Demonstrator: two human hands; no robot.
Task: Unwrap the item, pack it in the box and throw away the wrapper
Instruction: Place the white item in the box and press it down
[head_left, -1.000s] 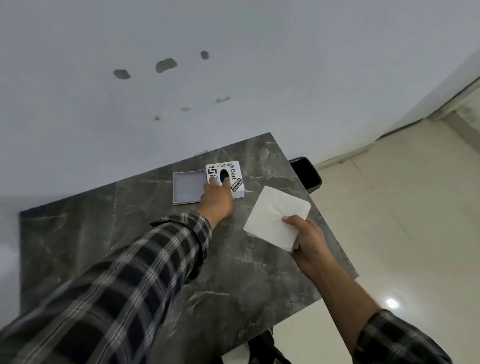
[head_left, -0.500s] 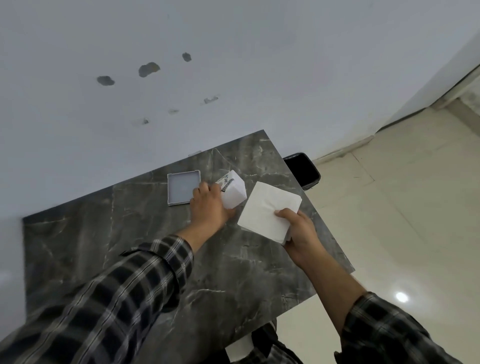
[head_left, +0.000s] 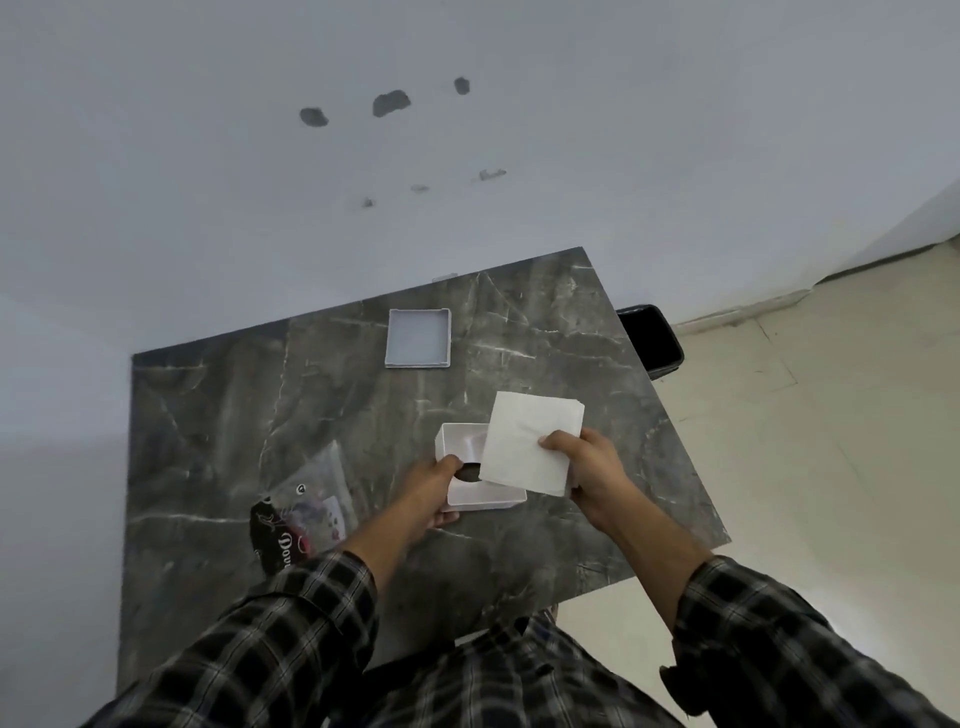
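Observation:
My left hand grips the near left corner of a white box, open side up, over the dark marble table. My right hand holds a stack of white tissues by its near edge, tilted over the box's right half and hiding it. A dark oval shows inside the box beside my left thumb. The box's shallow grey lid lies upturned farther back on the table. A clear plastic wrapper with dark print lies to the left, near my left forearm.
A black bin stands on the floor beyond the table's right edge, against the wall. Pale tiled floor stretches to the right. The table's far edge meets a white wall.
My left hand has pulled the box from beside the lid toward me and turned it open side up. My right hand brought the tissues over it. The wrapper has come into view.

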